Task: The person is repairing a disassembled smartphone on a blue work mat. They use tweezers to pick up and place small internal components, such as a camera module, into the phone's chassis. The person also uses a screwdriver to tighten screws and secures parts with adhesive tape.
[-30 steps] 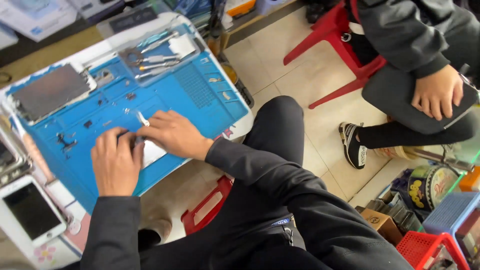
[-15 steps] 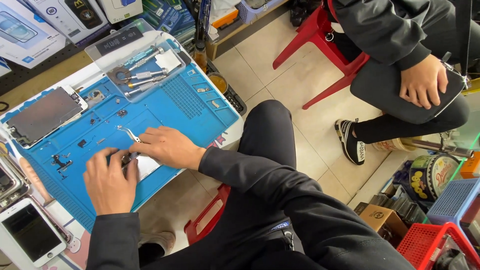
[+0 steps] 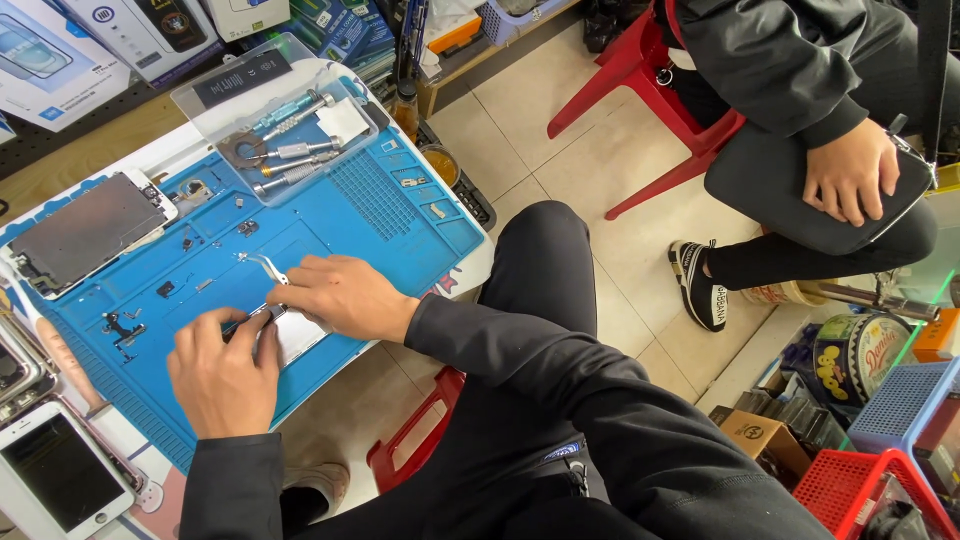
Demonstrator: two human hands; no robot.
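The phone body [image 3: 295, 335] lies opened at the near edge of the blue mat [image 3: 380, 215], its screen panel [image 3: 85, 230] already off, lying at ten o'clock. Left hand [image 3: 222, 375] fingers press the body down; right hand [image 3: 345, 297] pinches tweezers [image 3: 262, 264] over it. Small screws sit loose; reassembly looks undone.

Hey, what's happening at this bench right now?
A person seated at a blue work mat works on a small silver phone part. The left hand steadies it, while the right hand holds tweezers over it. A detached phone screen lies at the mat's far left corner.
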